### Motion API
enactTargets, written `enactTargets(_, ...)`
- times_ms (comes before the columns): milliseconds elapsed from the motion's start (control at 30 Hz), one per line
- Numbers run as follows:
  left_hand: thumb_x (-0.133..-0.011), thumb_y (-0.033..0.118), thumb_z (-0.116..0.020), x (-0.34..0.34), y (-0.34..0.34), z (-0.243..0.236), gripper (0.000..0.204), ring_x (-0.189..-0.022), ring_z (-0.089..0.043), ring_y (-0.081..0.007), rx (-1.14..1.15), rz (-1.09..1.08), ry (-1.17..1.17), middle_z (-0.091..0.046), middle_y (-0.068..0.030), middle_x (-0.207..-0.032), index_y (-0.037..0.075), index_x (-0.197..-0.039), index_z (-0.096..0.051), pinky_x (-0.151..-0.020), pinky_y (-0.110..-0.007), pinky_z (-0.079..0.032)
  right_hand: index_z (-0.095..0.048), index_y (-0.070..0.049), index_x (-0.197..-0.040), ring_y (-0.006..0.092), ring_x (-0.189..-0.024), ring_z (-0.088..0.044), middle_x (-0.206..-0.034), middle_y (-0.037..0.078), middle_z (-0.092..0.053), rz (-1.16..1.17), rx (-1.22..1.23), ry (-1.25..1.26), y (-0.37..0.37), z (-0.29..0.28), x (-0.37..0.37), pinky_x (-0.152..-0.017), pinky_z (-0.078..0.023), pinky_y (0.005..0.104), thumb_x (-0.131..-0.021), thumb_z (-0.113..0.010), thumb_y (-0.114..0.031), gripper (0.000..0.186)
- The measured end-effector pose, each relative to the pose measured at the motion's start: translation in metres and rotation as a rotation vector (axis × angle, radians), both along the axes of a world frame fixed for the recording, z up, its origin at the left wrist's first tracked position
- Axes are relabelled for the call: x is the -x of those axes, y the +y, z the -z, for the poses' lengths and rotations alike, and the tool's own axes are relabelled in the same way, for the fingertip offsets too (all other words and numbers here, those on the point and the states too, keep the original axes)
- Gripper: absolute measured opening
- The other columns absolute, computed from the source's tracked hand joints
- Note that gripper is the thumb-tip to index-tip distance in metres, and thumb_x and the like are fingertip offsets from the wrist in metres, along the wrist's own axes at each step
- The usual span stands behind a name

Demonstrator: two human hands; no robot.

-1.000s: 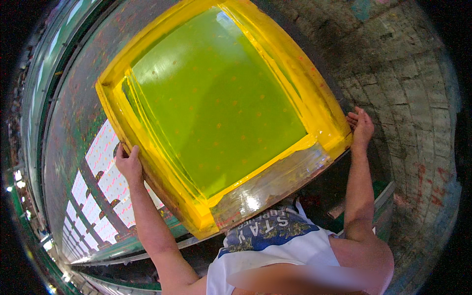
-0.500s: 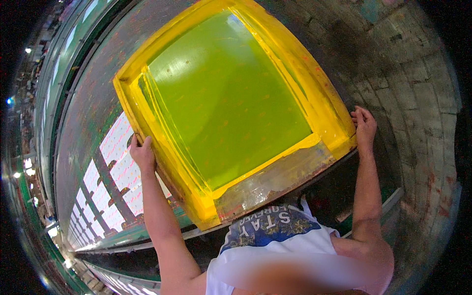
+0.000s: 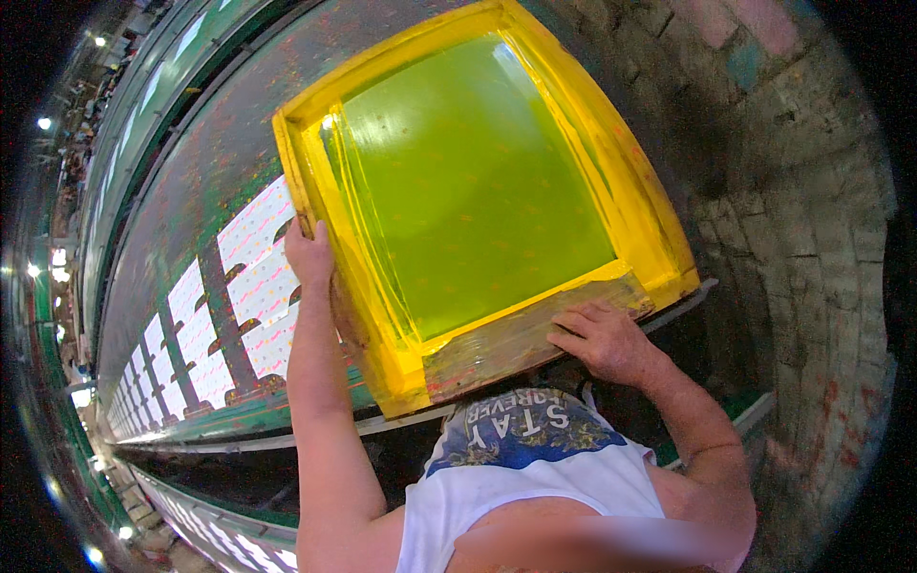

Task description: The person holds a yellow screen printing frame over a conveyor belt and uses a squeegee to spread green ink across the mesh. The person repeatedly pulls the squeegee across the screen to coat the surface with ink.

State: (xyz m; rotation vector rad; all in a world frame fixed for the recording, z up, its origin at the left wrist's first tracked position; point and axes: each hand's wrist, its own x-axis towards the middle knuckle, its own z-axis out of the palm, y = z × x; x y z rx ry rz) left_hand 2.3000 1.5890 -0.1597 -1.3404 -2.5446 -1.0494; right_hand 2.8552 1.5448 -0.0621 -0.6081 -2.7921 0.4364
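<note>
A screen printing frame (image 3: 482,191) spans the middle, with yellow-smeared rails round a green mesh. It sits tilted over the long table, its near end close to my body. My left hand (image 3: 310,253) grips the left rail, thumb on top and fingers partly hidden at the outer side. Over the bare grey-brown strip of the near rail lies my right hand (image 3: 607,339), its fingers bent across the edge. Just left of the frame are white printed pieces (image 3: 258,239) with small pink marks, lying on the dark table.
The dark, paint-specked table (image 3: 224,143) runs away to the left, with rows of white pieces along its green near edge (image 3: 220,420). Another green table edge (image 3: 143,105) curves at upper left. A worn block floor (image 3: 783,191) lies to the right.
My right hand has left the frame's right side and come round to its near rail. The frame has shifted slightly right, with my left hand still on its left rail.
</note>
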Motion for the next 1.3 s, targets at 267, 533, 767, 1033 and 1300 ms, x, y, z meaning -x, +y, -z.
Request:
enactTargets(267,-0.102,0.027,-0.07,-0.023,-0.032,0.013,0.067,-0.131,-0.058,-0.0466,0.108,0.043,0.145,-0.068,-0.0276,-0.135,-0.008,-0.156,-0.053,-0.115,-0.055,-0.045,-0.076,-0.011,-0.125,0.0358,-0.111,-0.074,-0.115,0.012,-0.075,0.049,-0.097,-0.229,-0.013,0.003,0.066,-0.093,-0.06,0.0498,-0.082,-0.076,-0.007,0.042)
enactTargets(533,-0.101,0.032,-0.073,-0.049,-0.051,0.004,0.07,-0.139,-0.054,-0.041,0.136,-0.052,0.142,-0.065,-0.0227,-0.143,-0.003,-0.158,-0.053,-0.116,-0.057,-0.043,-0.074,-0.014,-0.119,0.0395,-0.101,-0.076,-0.105,0.014,-0.075,0.059,-0.054,-0.435,-0.002,-0.013,0.072,-0.086,-0.063,0.0522,-0.081,-0.078,-0.01,0.038)
enactTargets(767,-0.098,0.03,-0.077,-0.049,-0.053,0.005,0.07,-0.137,-0.055,-0.0405,0.064,-0.053,0.127,-0.066,-0.0222,-0.14,-0.001,-0.158,-0.054,-0.115,-0.057,-0.044,-0.076,-0.012,-0.129,0.038,-0.108,-0.073,-0.118,0.012,-0.075,0.119,-0.156,-0.229,-0.033,0.021,0.071,-0.093,-0.06,0.0494,-0.071,-0.081,-0.002,0.059)
enactTargets(1033,-0.097,0.03,-0.077,-0.05,-0.056,-0.002,0.07,-0.135,-0.055,-0.0418,0.081,-0.057,0.096,-0.066,-0.0226,-0.137,-0.003,-0.156,-0.055,-0.115,-0.057,-0.044,-0.075,-0.012,-0.128,0.039,-0.109,-0.072,-0.12,0.013,-0.073,0.156,-0.279,-0.137,0.046,0.03,0.13,-0.094,-0.059,0.0496,-0.082,-0.072,-0.004,0.047)
enactTargets(1300,-0.096,0.028,-0.078,-0.05,-0.058,-0.003,0.069,-0.134,-0.055,-0.0438,0.031,-0.047,0.142,-0.065,-0.0257,-0.137,-0.005,-0.152,-0.057,-0.117,-0.057,-0.043,-0.076,-0.016,-0.129,0.0375,-0.114,-0.071,-0.118,0.013,-0.073,0.216,-0.288,-0.25,0.192,0.012,0.218,-0.096,-0.06,0.0502,-0.082,-0.076,-0.001,0.049)
